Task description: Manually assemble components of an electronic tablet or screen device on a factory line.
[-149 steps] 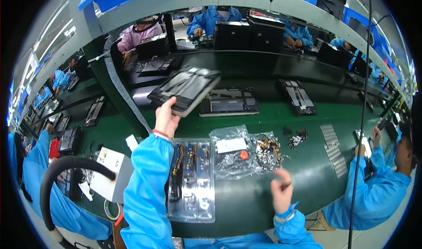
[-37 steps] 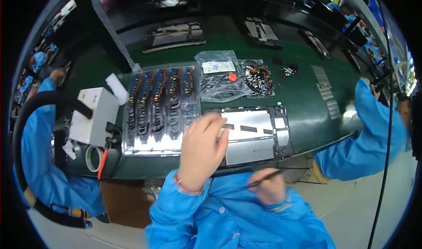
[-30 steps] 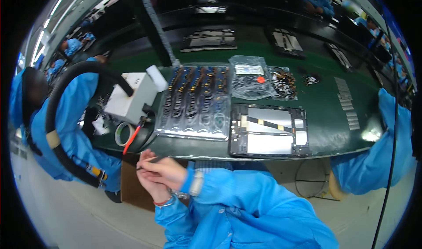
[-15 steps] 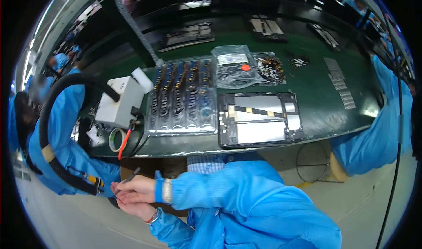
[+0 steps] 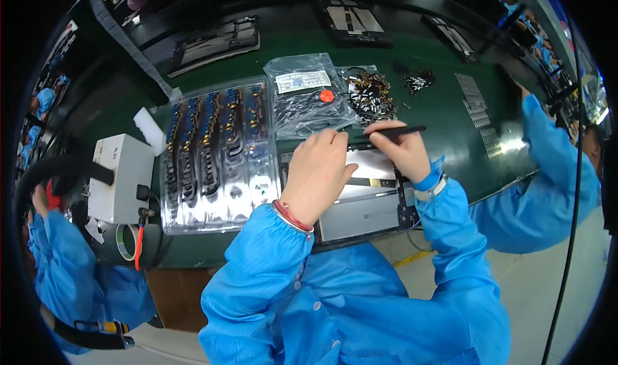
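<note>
Green table (image 5: 463,165): beneath and beyond both hands, carrying everything listed below.

Clear plastic tray (image 5: 222,218), compartmented, rows of dark, blue and gold-toned parts: just left of the left hand.

Flat device chassis (image 5: 360,218), black frame with silver plates: under both hands, at the table's near edge; uncovered half a second ago, now partly hidden by the hands.

Similar chassis, three (image 5: 219,43) (image 5: 351,20) (image 5: 450,37): well beyond the hands.

White box (image 5: 119,178): left of the left hand, past the tray.

Clear bag (image 5: 299,111), label and orange-red disc showing: just beyond the left hand.

Hands, two: together off the table's near edge half a second ago, now apart. Left hand (image 5: 317,165) spread over the chassis's left part, fingertips toward its far edge; cannot tell whether it grips anything. Right hand (image 5: 405,149) over the far right part, thumb and finger pinched on a tool.

Bundle of small cables (image 5: 370,98): just beyond the right hand.

Metallic strips (image 5: 478,114): right of the right hand, apart from it.

Tape roll (image 5: 120,241): left of the left hand, nearer the body.

Slim black tool (image 5: 405,131): in the right hand, lying nearly crosswise.

Small black-and-white pieces (image 5: 420,80), a pile: beyond the right hand.
</note>
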